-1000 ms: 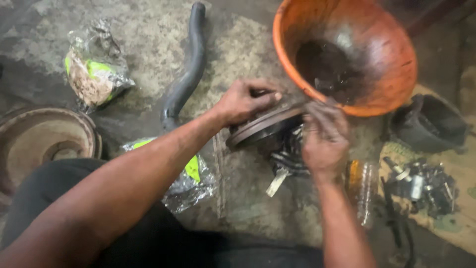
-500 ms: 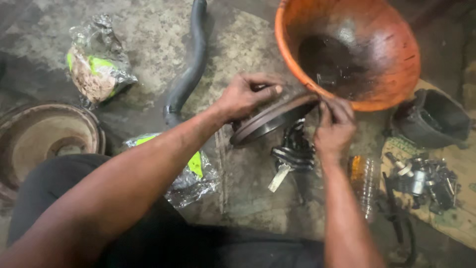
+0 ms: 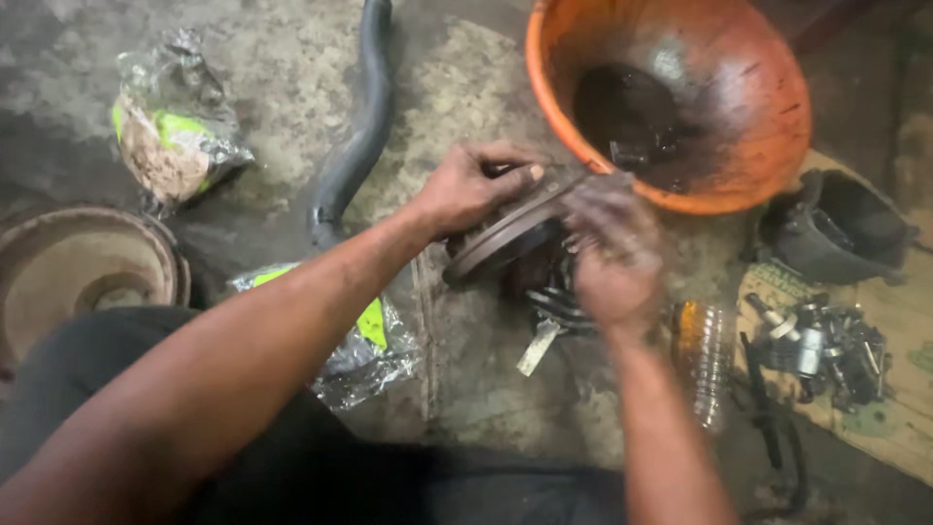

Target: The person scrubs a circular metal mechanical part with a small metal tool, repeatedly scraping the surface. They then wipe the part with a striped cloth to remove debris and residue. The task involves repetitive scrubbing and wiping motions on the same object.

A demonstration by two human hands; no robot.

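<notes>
Head camera view, looking down at a grimy concrete floor (image 3: pixel 457 87). Left hand (image 3: pixel 471 190) curls its fingers over the far rim of a dark, greasy round metal disc part (image 3: pixel 505 238), tilted on edge at the centre of the scene. Right hand (image 3: pixel 607 258), blurred, is cupped against the part's right side; whether it pinches anything I cannot tell. Beneath the part lies a cluster of dark oily metal pieces (image 3: pixel 549 306).

Far right stands an orange plastic basin (image 3: pixel 758 107) holding black oily liquid, its rim just beside the hands. A black curved rubber hose (image 3: pixel 355 146) lies to the left, and a clear plastic bottle (image 3: pixel 702 355) lies near right.

Risk, as a judgement: oily fingers could slip and drop the tilted part onto the pieces below, or an elbow or hand could knock the basin and spill its liquid.
</notes>
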